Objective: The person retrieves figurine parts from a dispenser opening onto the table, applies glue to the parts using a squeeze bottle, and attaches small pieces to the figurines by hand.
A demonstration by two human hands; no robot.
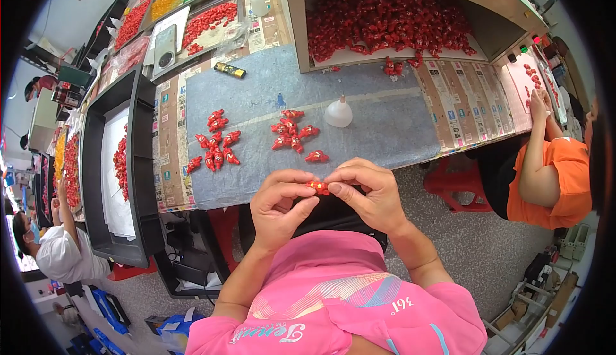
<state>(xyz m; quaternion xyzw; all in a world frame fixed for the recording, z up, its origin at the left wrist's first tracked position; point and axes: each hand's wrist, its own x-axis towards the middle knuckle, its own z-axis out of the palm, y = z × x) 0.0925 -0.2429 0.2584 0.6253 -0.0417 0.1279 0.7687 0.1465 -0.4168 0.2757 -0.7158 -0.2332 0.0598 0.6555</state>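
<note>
Between the fingertips of my left hand and my right hand is a small red figurine with yellowish marks. Both hands pinch it just off the table's front edge, above my lap. Two loose clusters of similar red figurines lie on the blue-grey mat: one group at left, another group in the middle. A single red figurine lies close beyond my fingers. Right of the middle group stands a white squeeze bottle with a thin tip.
An open-fronted box heaped with red figurines stands at the back. A black tray with white paper and red pieces is at left. A black tube and a phone lie beyond. A person in orange works at right, another in white at left.
</note>
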